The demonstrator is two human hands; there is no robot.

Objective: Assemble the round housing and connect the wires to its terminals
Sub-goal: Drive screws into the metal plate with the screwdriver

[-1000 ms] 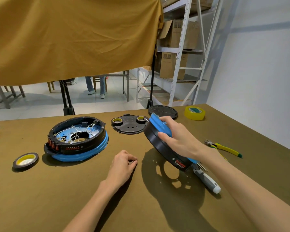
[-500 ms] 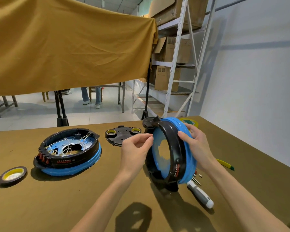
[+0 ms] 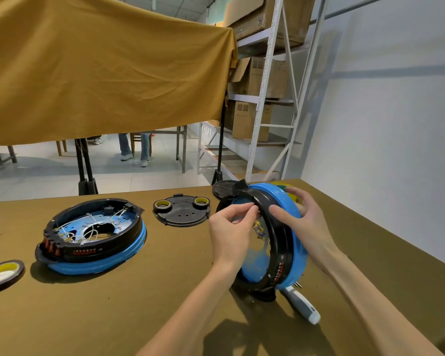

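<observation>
A round housing (image 3: 280,242), a glossy black plastic ring over a smooth blue rim, is standing on edge on the table (image 3: 139,304) at about 4 o'clock from the table's middle, its open face turning toward 9 o'clock. The right hand (image 3: 302,222) is lying against the blue rim with fingers spread and fairly straight, steadying it. The left hand (image 3: 230,227) is pinching at the black ring's inner edge with thumb and forefinger; what it is pinching is too small to tell. At 9 o'clock a second housing (image 3: 93,237) is lying flat, white wires (image 3: 93,224) looping inside it. At 12 o'clock a flat black disc (image 3: 183,210) is carrying two small tape rolls (image 3: 162,205). A larger tape roll (image 3: 3,273) is sitting at the far 9 o'clock edge, and a grey-handled screwdriver (image 3: 301,304) is lying beside the upright housing. Olive cloth is covering the table. Beyond, a mustard fabric sheet (image 3: 100,65) is hanging, and white metal shelving (image 3: 267,86) is holding cardboard boxes against a pale wall.
</observation>
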